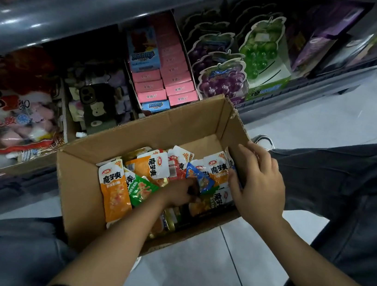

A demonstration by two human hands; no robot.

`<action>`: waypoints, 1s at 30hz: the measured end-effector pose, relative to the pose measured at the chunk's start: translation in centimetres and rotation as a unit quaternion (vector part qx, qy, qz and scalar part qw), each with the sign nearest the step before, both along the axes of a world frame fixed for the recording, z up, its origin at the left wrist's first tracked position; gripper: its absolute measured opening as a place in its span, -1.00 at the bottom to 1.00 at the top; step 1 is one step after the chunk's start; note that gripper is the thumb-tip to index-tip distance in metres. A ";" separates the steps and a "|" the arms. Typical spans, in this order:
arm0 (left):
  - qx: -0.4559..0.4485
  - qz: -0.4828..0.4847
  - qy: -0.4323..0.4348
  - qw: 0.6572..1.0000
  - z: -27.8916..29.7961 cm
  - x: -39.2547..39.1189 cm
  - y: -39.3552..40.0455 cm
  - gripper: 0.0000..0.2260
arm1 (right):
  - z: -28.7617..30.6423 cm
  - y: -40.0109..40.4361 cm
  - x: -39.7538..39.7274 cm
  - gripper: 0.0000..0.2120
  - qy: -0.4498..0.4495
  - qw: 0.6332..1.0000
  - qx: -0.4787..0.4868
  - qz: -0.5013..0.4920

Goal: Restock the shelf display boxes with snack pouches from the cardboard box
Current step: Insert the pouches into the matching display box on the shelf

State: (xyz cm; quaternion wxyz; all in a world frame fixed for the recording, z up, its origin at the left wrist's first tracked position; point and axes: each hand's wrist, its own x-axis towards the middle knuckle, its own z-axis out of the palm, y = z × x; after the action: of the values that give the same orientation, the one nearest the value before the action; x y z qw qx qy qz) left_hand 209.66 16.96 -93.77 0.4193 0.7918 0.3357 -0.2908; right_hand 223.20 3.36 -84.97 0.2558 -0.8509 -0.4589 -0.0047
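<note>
Obs: I am crouched at the bottom shelf point(311, 92), cardboard box point(160, 129) on the floor between my knees, flaps open. The snack pouches point(116, 186) lie loose in its near half: orange, white, green, one blue pouch point(198, 177).

Left hand point(179, 193) is down among the pouches. Its fingers are curled into the pile beside the blue pouch; I cannot tell whether they have hold of a pouch, since they are hidden from this angle. Right hand point(257, 186) rests on the right wall of the box, fingers point(249, 156) lying loosely over the rim and steadying it, gripping nothing that I can see.

Step in hand, as I judge it: gathering pouches, none yet lifted clear.

Next move calls for: closing on a few pouches of one flavour, lifting them over the far wall, then finding the matching display box. The trays visible above hold pink cartons point(166, 84) and grape-shaped packs point(223, 79), not these pouches.
</note>
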 end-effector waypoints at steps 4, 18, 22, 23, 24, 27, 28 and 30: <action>-0.027 0.010 0.008 1.000 -0.7 0.6 -1.1 -0.60 | -0.1 0.0 0.0 -0.55 -0.002 1.000 0.004 -0.001; -0.048 0.070 0.000 0.996 -0.2 0.7 -0.2 -0.65 | -0.4 0.0 0.0 -0.55 0.013 1.000 0.012 -0.009; -0.121 0.054 0.017 0.991 -0.1 0.7 -0.6 -0.38 | -0.3 0.0 0.0 -0.55 0.015 1.000 0.013 -0.008; -0.126 0.051 0.020 0.990 -0.1 0.7 -0.7 -0.30 | -0.3 -0.1 0.0 -0.55 0.014 1.000 0.015 -0.008; -0.128 0.047 0.021 0.990 -0.1 0.7 -1.0 -0.24 | -0.3 -0.1 0.0 -0.55 0.014 1.000 0.017 -0.008; -0.123 0.043 0.024 0.991 -0.5 0.7 -1.5 -0.19 | -0.3 -0.1 -0.1 -0.56 0.013 1.000 0.023 -0.011; -0.121 0.047 0.020 0.991 -0.5 0.7 -1.5 -0.21 | -0.3 -0.1 -0.1 -0.57 0.010 1.000 0.026 -0.009; -0.117 0.050 0.011 0.992 -0.6 0.7 -1.4 -0.28 | -0.3 -0.1 -0.1 -0.57 0.006 1.000 0.029 -0.007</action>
State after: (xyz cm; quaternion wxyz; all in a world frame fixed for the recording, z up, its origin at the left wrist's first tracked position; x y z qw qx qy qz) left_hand 210.33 15.55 -94.38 0.5192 0.7165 0.3433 -0.3151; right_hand 223.06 3.30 -85.25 0.2829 -0.8462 -0.4514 -0.0147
